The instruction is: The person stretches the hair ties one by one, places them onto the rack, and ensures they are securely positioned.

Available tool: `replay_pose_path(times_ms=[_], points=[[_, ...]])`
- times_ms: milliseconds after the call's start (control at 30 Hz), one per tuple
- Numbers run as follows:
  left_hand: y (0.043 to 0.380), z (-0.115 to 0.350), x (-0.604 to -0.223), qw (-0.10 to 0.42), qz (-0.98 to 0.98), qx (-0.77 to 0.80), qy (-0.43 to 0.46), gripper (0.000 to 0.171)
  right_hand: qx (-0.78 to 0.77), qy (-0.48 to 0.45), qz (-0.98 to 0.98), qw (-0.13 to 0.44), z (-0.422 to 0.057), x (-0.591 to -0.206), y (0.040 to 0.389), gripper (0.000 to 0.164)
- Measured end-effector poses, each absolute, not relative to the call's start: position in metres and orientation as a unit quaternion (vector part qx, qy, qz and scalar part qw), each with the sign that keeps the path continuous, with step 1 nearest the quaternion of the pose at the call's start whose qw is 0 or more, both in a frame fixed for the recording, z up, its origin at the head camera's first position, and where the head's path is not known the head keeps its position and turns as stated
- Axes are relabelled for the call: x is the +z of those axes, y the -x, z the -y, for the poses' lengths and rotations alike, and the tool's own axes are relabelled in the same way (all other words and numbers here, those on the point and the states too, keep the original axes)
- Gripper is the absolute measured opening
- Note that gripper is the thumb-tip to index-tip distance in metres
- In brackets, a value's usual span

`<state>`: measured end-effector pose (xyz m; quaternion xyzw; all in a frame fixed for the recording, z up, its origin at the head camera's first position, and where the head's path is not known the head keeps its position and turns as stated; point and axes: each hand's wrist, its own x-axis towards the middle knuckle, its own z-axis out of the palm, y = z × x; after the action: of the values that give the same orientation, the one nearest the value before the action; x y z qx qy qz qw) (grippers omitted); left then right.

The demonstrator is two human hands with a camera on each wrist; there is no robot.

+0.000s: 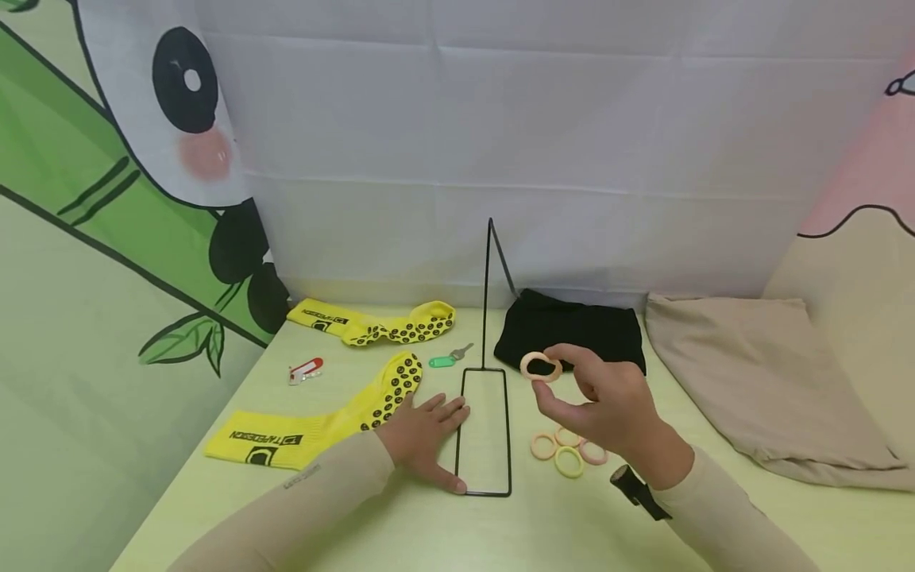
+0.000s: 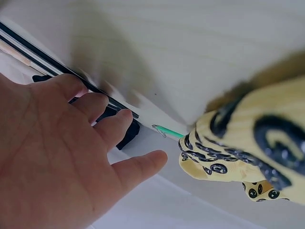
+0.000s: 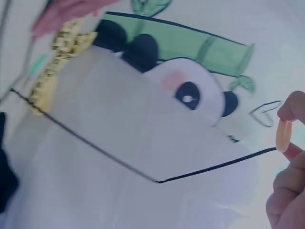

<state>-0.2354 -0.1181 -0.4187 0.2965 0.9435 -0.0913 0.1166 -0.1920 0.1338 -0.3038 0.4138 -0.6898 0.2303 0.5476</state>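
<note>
My right hand [image 1: 608, 401] pinches a peach-orange ring [image 1: 541, 376] between thumb and forefinger, above the table. A black wire stand [image 1: 488, 294] rises from a flat rectangular base. In the right wrist view its upper rod [image 3: 217, 167] runs up to the edge of the orange ring [image 3: 284, 136]; whether it passes through I cannot tell. My left hand [image 1: 423, 441] rests spread on the table, thumb and fingertips at the left side of the base. Several rings in orange, yellow [image 1: 569, 474] and pink lie together right of the base.
Two yellow socks with black dots, one [image 1: 314, 429] near the left forearm, another [image 1: 372, 322] farther back, lie left. Between them are a red tag [image 1: 307, 366] and a key with a green tag [image 1: 443, 361]. Black cloth [image 1: 572, 322] and beige cloth [image 1: 750, 373] lie right.
</note>
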Motion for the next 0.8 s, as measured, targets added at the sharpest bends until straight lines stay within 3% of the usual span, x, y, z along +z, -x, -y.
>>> replay_pose_path(times_ms=[167,300,433,633,800], points=[[0.236,0.115,-0.417,0.115,-0.943,-0.089,-0.299,0.116,0.228,-0.418,0.628,0.615,-0.122,-0.271,0.183,0.031],[0.236,0.113,-0.415,0.114,-0.942,-0.088,-0.304,0.116,0.212,-0.401,0.638,0.622,-0.116,-0.256,0.188,0.029],[0.237,0.111,-0.414,0.116,-0.940,-0.090,-0.308,0.116,0.176,-0.357,0.704,0.588,-0.114,-0.251,0.205,0.035],[0.236,0.113,-0.416,0.116,-0.940,-0.086,-0.309,0.116,0.170,-0.305,0.785,0.512,-0.117,-0.260,0.221,0.060],[0.234,0.119,-0.419,0.113,-0.943,-0.076,-0.305,0.117,0.217,-0.304,0.801,0.467,-0.118,-0.268,0.222,0.063]])
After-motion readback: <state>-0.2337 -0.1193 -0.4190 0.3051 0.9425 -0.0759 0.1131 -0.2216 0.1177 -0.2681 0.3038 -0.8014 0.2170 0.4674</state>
